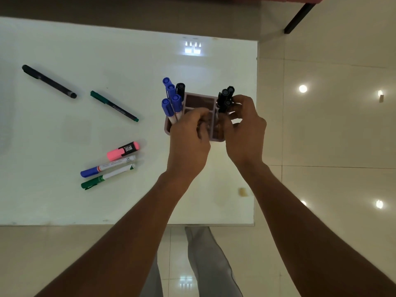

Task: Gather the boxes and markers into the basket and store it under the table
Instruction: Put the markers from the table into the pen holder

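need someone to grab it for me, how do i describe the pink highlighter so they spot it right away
On the white table, left of the basket, three pens lie side by side near the front edge. The pink highlighter is the farthest back of them, above the blue marker. It is short and fat, with a black label.

The glossy white tabletop [64,129] carries a compartmented mauve basket [200,99] near its right edge, with blue-capped and black markers standing upright in it. Far left lies a black pen [48,81], and a dark green pen [114,106] rests between it and the basket. Nearer the front edge, a pink highlighter [123,151], a blue-capped marker [107,166] and a green-capped marker [107,176] lie side by side.
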Motion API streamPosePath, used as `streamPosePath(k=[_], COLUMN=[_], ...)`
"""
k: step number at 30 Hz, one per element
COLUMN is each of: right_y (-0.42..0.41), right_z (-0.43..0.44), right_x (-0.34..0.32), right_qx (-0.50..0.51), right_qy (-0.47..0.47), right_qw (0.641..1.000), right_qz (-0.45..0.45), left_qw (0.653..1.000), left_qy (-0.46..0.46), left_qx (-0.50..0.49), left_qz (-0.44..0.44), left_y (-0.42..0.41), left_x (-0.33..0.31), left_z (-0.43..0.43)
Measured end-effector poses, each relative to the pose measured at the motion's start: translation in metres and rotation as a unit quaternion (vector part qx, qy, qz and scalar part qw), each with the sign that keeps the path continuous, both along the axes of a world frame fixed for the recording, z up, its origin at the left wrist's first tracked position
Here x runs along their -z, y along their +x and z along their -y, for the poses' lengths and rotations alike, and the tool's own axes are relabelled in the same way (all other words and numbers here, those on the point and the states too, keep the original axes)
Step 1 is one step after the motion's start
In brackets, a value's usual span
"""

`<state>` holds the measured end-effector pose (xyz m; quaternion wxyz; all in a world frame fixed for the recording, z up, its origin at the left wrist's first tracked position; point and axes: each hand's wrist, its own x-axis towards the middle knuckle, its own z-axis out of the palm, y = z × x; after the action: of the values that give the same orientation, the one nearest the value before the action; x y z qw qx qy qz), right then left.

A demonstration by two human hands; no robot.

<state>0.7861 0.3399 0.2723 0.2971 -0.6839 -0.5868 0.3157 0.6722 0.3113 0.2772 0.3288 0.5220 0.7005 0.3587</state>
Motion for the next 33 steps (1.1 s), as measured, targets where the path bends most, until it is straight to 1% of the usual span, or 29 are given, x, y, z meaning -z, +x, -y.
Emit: streamPosePath(k=[5,10,12,14,16,17,19,21,22,23,24,25,26,27,28,29,30,31,33], right_y=[-0.007,-0.011,-0.015,-0.022,-0.034,-0.043,-0.067,-0.094,-0.110,-0.126,-0.142,-0.157,-0.169,-0.182,-0.195,-0.205,-0.215,-0.224,-0.240], right_z=[0.005,0.016,0.025,0.037,0.053,0.062,0.080,0.094,0.098,0.099,0.097,0.094,0.088,0.082,0.075,0.069,0.064,0.060,0.062], right_x=[0.001,0.009,0.011,0.012,0.009,0.007,0.004,0.006,0.009,0.012,0.017,0.021,0.025,0.028,0.029,0.030,0.031,0.034,0.037], right_qx=[-0.005,0.015,0.038,0.067,0.077,0.071,0.026,-0.059,-0.107,-0.155,-0.201,-0.243,-0.277,-0.309,-0.340,-0.371,-0.403,-0.432,-0.483], right_qy=[0.014,0.021,0.022,0.049,0.112,0.136,0.148,0.114,0.075,0.032,-0.009,-0.042,-0.067,-0.087,-0.104,-0.122,-0.141,-0.158,-0.164], right_qw=[0.998,0.998,0.997,0.994,0.986,0.983,0.985,0.990,0.990,0.986,0.978,0.967,0.956,0.943,0.930,0.914,0.895,0.874,0.829], right_qz=[0.057,0.060,0.063,0.077,0.096,0.098,0.081,0.054,0.048,0.050,0.057,0.064,0.072,0.083,0.097,0.112,0.130,0.157,0.229], left_qw=[1.000,0.999,0.999,0.999,0.999,0.998,0.996,0.987,0.977,0.956,0.912,0.841,0.757,0.694,0.656,0.628,0.609,0.598,0.594], left_qy=[-0.010,-0.024,-0.027,-0.028,-0.029,-0.034,-0.052,-0.102,-0.141,-0.195,-0.263,-0.331,-0.380,-0.405,-0.417,-0.419,-0.414,-0.401,-0.361], left_qx=[-0.005,-0.021,-0.029,-0.037,-0.044,-0.048,-0.067,-0.117,-0.160,-0.220,-0.298,-0.371,-0.423,-0.449,-0.463,-0.481,-0.499,-0.518,-0.548], left_qz=[0.002,0.024,0.020,0.010,0.000,-0.010,-0.033,-0.045,-0.029,0.016,0.103,0.215,0.323,0.391,0.426,0.446,0.457,0.462,0.465], left_y=[-0.010,-0.031,-0.040,-0.052,-0.064,-0.071,-0.086,-0.100,-0.107,-0.115,-0.123,-0.131,-0.137,-0.145,-0.151,-0.156,-0.160,-0.162,-0.167], left_x=[0.003,0.010,0.012,0.015,0.018,0.020,0.022,0.024,0.024,0.025,0.027,0.029,0.029,0.030,0.033,0.034,0.035,0.035,0.038], left_z=[0.030,0.054,0.061,0.068,0.074,0.077,0.083,0.086,0.087,0.087,0.089,0.090,0.092,0.095,0.100,0.103,0.106,0.108,0.109])
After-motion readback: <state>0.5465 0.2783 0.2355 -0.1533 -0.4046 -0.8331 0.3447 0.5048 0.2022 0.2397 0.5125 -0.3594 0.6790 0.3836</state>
